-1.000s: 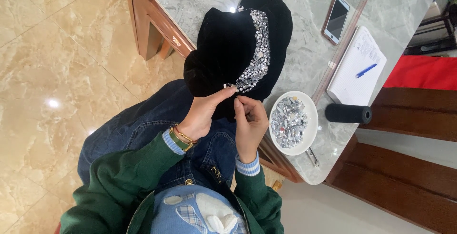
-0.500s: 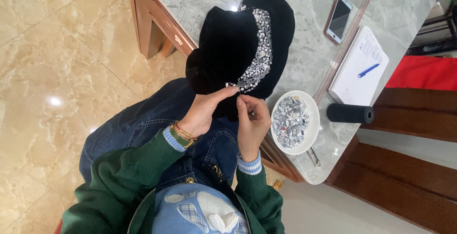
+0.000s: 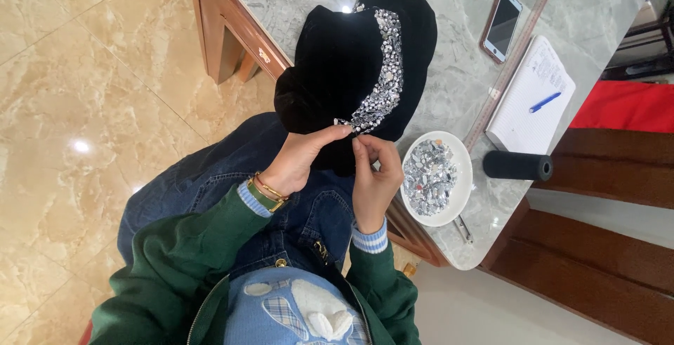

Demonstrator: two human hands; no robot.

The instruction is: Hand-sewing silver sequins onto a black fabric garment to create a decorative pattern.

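Note:
A black velvet cloth (image 3: pixel 337 64) lies over the marble table's near edge and hangs toward my lap. A band of silver rhinestones (image 3: pixel 382 78) runs along it. My left hand (image 3: pixel 298 159) pinches the cloth's edge at the lower end of the band, thumb on top. My right hand (image 3: pixel 372 176) is beside it, fingertips pinched together at the same spot; whether it holds a stone or a needle is too small to tell. A white bowl (image 3: pixel 460 208) of loose silver stones stands just right of my right hand.
On the marble table (image 3: pixel 456 8) lie a phone (image 3: pixel 502 24), a long ruler (image 3: pixel 512 57), a white notepad (image 3: pixel 533 99) with a blue pen (image 3: pixel 545 101), and a black spool (image 3: pixel 516 166). A small metal tool (image 3: pixel 462 229) lies by the bowl. Tiled floor is at left.
Both hands stay at the lower end of the rhinestone band; the right fingertips have shifted slightly against the cloth edge. Nothing else moved.

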